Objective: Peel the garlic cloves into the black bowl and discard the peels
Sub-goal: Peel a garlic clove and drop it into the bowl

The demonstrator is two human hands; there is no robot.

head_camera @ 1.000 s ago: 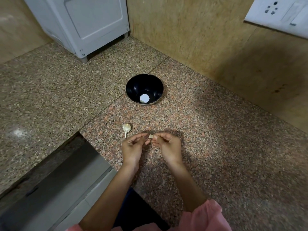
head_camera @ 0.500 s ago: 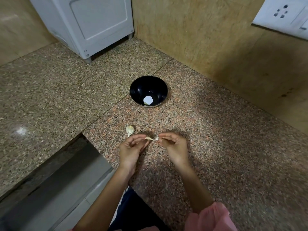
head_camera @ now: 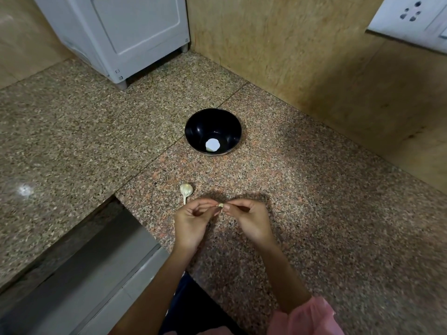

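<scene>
The left forearm (head_camera: 154, 286) and the right forearm (head_camera: 279, 269) rise from the lower edge and angle toward each other, so the hands meet in front of the body. The left hand (head_camera: 191, 222) is turned palm inward with its fingers curled, thumb and forefinger pinching one side of a small garlic clove (head_camera: 220, 205). The right hand (head_camera: 251, 223) mirrors it, fingers curled, pinching the clove's other side. The fingertips of both hands nearly touch. A pink sleeve (head_camera: 304, 317) covers the right arm near the elbow
</scene>
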